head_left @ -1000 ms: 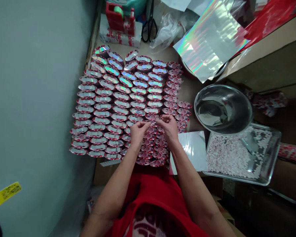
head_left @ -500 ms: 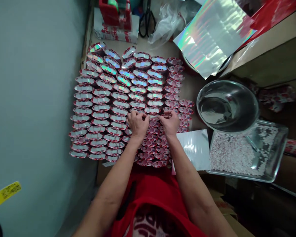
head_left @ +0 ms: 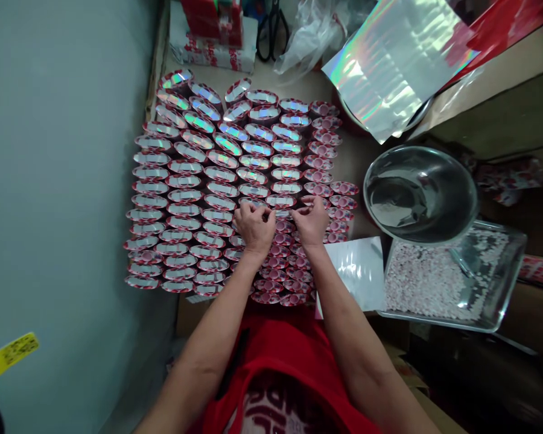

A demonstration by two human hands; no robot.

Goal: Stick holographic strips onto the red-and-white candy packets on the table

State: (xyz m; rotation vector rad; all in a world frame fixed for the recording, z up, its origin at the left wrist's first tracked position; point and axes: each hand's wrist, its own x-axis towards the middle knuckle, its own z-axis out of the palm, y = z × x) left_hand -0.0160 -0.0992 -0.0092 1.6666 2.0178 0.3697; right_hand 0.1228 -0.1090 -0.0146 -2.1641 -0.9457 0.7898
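Shirt lettering point(head_left: 271, 416): dark, partly hidden | left hand point(head_left: 256, 229), right hand point(head_left: 311, 223): fingertips narrow, at opposite ends of silver strip point(head_left: 282, 213) amid packet rows point(head_left: 177, 223); grip cannot be told | white box point(head_left: 208, 53) beyond: red writing, too blurred to read

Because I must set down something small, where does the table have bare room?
Bare table shows between the packs, the bowl and the big silvery sheet. Another patch lies between the packs' far edge and the scissors. Around the left hand and right hand it is crowded with packs.
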